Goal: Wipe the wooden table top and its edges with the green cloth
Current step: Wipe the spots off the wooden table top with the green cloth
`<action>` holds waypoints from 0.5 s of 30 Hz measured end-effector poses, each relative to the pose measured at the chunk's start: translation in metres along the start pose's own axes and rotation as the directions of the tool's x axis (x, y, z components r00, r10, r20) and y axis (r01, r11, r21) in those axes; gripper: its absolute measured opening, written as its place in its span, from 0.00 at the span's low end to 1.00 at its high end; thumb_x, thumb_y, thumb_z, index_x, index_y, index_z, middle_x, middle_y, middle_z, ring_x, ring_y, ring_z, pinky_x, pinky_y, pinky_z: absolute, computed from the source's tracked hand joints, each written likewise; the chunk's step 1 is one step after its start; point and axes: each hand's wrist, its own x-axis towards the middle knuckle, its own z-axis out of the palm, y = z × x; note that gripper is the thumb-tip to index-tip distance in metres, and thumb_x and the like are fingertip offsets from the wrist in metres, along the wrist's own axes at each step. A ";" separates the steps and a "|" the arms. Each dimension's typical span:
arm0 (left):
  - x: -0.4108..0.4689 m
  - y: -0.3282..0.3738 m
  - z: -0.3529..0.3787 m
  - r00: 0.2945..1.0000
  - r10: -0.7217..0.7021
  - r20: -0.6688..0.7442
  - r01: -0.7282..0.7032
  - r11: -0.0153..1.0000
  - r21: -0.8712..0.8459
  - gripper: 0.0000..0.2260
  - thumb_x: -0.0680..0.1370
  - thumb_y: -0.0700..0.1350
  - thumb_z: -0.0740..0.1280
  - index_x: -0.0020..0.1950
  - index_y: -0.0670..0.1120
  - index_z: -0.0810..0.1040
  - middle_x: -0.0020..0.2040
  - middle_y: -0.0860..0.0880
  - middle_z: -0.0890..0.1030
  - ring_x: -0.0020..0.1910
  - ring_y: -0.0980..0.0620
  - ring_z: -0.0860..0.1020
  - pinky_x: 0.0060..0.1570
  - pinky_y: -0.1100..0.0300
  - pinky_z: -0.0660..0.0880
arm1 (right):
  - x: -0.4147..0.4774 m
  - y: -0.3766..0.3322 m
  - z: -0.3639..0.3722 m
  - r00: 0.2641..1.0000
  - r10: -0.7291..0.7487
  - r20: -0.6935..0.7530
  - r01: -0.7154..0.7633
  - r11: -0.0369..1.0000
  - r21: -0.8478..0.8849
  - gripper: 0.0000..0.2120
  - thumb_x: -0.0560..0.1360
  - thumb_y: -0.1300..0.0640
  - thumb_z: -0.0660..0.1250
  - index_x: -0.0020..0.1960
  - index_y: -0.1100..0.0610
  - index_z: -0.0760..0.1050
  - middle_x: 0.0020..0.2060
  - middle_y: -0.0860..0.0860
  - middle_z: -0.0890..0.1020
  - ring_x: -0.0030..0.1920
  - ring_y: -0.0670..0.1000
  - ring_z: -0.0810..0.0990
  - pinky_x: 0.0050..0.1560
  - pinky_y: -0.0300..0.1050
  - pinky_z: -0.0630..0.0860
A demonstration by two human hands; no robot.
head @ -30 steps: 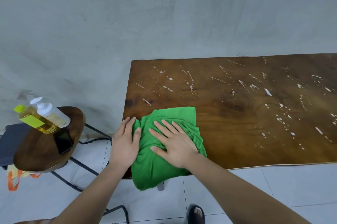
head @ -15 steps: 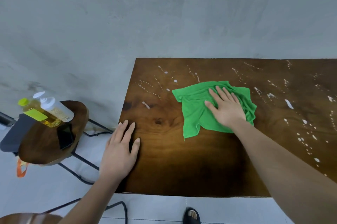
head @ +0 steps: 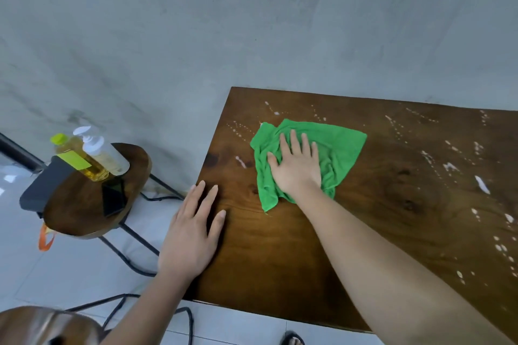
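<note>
The green cloth (head: 340, 148) lies crumpled on the far left part of the wooden table top (head: 280, 255). My right hand (head: 295, 166) presses flat on the cloth with fingers spread. My left hand (head: 193, 232) rests flat on the table's left edge, fingers apart, holding nothing. White droplets and streaks (head: 480, 184) cover the right and far parts of the wood; the near left area is dark and smooth.
A small round wooden stool (head: 81, 210) stands to the left with a yellow bottle (head: 78, 162), a white pump bottle (head: 103, 154) and a black phone (head: 113, 197) on it. A grey wall is behind the table. A foot (head: 293, 340) shows below the front edge.
My right hand slid the cloth from the near left corner up across the table, then back left toward the far corner. My left hand came off the cloth and stays flat on the left edge.
</note>
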 end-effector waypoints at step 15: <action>0.009 -0.008 0.008 0.998 -0.061 -0.021 0.060 0.998 -0.016 0.31 0.88 0.66 0.53 0.90 0.57 0.55 0.90 0.55 0.52 0.88 0.52 0.55 0.83 0.46 0.63 | 0.050 -0.068 -0.002 0.850 -0.510 0.129 0.515 0.857 -0.003 0.37 0.84 0.24 0.39 0.90 0.37 0.44 0.90 0.44 0.42 0.89 0.50 0.40 0.89 0.58 0.38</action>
